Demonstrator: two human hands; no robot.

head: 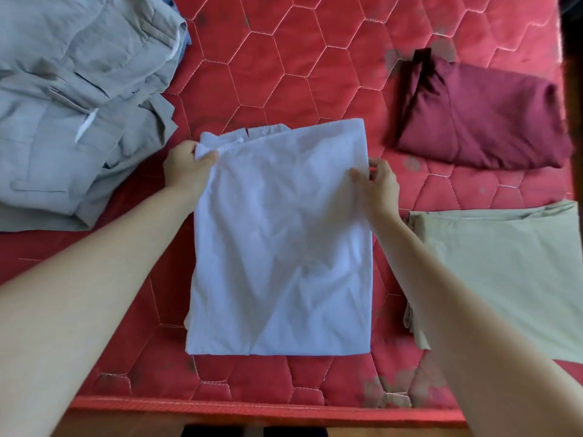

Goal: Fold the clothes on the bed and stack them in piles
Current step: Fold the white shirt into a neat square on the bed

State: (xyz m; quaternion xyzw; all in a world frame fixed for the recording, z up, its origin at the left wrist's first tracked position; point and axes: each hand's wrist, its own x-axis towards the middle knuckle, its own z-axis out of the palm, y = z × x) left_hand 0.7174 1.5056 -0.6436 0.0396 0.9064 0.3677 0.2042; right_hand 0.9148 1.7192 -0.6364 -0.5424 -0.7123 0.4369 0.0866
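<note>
Folded white cotton garment, centre of red quilted mattress; left hand and right hand pinch its far corners.

**A bedroom in a home**

A bare red mattress, quilted in hexagons and stained in patches, fills the view as a bed. Household clothes lie on it: a grey pile, a maroon garment, a beige folded piece and a white garment.
</note>
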